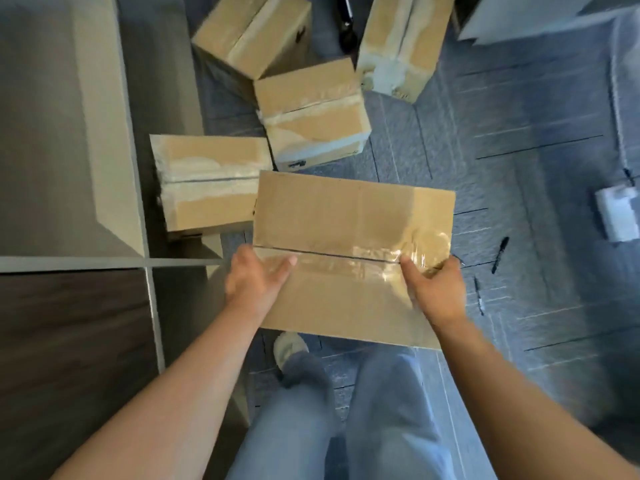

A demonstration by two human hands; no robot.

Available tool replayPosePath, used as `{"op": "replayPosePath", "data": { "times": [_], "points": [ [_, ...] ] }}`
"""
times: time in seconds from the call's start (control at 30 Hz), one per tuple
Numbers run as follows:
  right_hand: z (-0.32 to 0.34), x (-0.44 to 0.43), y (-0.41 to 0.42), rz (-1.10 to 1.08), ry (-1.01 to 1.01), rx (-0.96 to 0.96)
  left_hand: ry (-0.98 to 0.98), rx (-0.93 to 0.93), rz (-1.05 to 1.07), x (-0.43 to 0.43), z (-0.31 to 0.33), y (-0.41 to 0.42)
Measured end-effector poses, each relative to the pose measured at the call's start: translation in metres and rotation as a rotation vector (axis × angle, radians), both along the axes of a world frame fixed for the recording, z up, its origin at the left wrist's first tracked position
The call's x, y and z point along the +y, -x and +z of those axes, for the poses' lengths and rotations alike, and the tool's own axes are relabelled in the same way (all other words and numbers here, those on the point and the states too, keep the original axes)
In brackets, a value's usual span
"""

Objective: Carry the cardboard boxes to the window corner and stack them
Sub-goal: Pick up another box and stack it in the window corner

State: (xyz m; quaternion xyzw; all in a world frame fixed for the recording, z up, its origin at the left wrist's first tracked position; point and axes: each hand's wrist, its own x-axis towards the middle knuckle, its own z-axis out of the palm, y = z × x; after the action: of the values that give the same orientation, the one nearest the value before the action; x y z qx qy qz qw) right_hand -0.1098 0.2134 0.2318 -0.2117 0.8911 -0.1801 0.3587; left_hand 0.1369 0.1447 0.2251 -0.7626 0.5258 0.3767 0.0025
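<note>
Dim, cool daylight, brighter toward the right: floor (519, 140) reads blue, left-side cabinet (69, 323) sits in dark shadow. Hard glare on the tape (398, 252) of the held box (346, 209), right end. Motion blur on the far boxes (252, 32) and frame edges, plus wide-angle stretch in the corners.

Both forearms bare, extended fwd and down from lower frame corners, converging toward centre. L hand (254, 278): set at L edge of carried box (346, 216), thumb laid across top face, pointing R; other fingers hidden past the edge. R hand (434, 289): at R edge of same box, thumb pressed on top face, fingers curled round the edge. Wrists approx. straight, in line w/ forearms. Hands roughly level, well apart.
</note>
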Motion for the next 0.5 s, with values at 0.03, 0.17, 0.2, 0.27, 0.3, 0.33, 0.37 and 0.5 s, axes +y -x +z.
{"op": "replayPosePath", "data": {
  "times": [0.03,0.17,0.2,0.27,0.3,0.33,0.37,0.5],
  "points": [
    [0.021,0.002,0.006,-0.023,0.024,0.012,0.02,0.007,-0.042,-0.004,0.02,0.008],
    [0.096,0.018,0.032,-0.102,0.084,0.039,0.113,0.076,-0.128,-0.013,0.094,0.043],
    [0.112,0.023,0.039,-0.121,0.093,0.045,0.125,0.059,-0.165,-0.014,0.111,0.052],
    [0.144,0.038,0.053,-0.145,0.104,0.049,0.141,0.007,-0.258,-0.015,0.144,0.069],
    [0.158,0.046,0.06,-0.155,0.109,0.048,0.151,-0.011,-0.299,-0.015,0.159,0.077],
    [0.173,0.054,0.066,-0.17,0.12,0.047,0.164,-0.018,-0.328,-0.014,0.174,0.087],
    [0.186,0.063,0.073,-0.192,0.135,0.048,0.174,-0.014,-0.348,-0.012,0.188,0.096],
    [0.229,0.099,0.096,-0.283,0.155,0.069,0.209,-0.017,-0.441,0.002,0.233,0.136]
  ]
}}
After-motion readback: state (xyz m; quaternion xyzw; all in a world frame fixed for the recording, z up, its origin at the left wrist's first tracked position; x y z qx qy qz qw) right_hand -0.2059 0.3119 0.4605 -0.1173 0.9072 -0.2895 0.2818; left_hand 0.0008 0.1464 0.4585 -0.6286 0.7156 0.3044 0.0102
